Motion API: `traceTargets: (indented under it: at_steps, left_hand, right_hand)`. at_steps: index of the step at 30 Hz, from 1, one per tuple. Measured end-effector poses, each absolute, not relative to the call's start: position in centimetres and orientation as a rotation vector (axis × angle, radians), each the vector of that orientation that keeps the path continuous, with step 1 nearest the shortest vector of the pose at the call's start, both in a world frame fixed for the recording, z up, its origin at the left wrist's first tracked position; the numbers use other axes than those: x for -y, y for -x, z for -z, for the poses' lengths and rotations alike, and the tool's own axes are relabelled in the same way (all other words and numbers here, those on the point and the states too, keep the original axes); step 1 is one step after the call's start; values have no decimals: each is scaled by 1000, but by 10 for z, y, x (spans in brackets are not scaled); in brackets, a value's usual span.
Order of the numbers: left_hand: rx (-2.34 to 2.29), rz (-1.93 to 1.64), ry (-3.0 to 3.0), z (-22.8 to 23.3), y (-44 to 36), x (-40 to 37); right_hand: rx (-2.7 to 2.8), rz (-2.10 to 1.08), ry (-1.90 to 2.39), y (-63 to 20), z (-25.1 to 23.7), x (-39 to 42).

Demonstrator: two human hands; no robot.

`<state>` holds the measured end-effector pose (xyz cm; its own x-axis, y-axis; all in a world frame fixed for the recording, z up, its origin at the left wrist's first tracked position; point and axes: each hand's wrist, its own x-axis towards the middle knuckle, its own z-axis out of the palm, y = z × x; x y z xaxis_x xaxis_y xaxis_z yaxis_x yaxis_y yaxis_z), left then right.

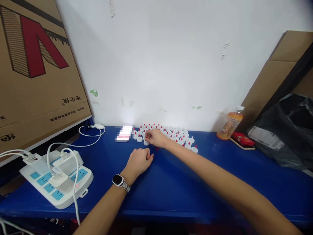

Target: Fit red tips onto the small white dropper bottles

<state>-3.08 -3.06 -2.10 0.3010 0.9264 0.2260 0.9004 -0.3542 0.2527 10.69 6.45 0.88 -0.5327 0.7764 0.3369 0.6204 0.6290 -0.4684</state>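
Observation:
My right hand (pixel 156 137) reaches across the table to a group of small white nozzle caps (pixel 181 137), most with red tips. Its fingers are pinched at the top of one white nozzle cap (pixel 146 143) at the group's front left; the fingers hide that cap's top. A loose red tip (pixel 157 149) lies on the table just below this hand. Nearer to me, my left hand (pixel 139 161) rests with its fingers curled closed, a watch on its wrist. Whatever those fingers may hold is hidden.
Left of the caps stands a bright, blurred-out screen (pixel 125 133). A power strip (pixel 58 199) with chargers and white cables takes up the left of the blue table (pixel 176 195). To the right are a drink bottle (pixel 230 124), a red pack (pixel 243 138) and a black plastic bag (pixel 286 127).

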Motion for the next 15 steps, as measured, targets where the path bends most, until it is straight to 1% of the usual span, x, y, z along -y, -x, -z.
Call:
traceTargets:
  at_steps: [4,9,12,15]
  left_hand:
    - [-1738,-508,-2480,20,31,31]
    - [-1671,-558,-2471,16,23,31]
    - [-1560,-568,-2506,8,5,25]
    - [-1466,-544,-2545,-3,-19,13]
  right_hand:
    - [2237,-272,1139,-125,-19,-55]
    - [2057,-78,1229,-195,-30,-37]
    - [1992,-59,1368,-240,-25,-34]
    - [1963,-100,1500,-266,-18,-39]
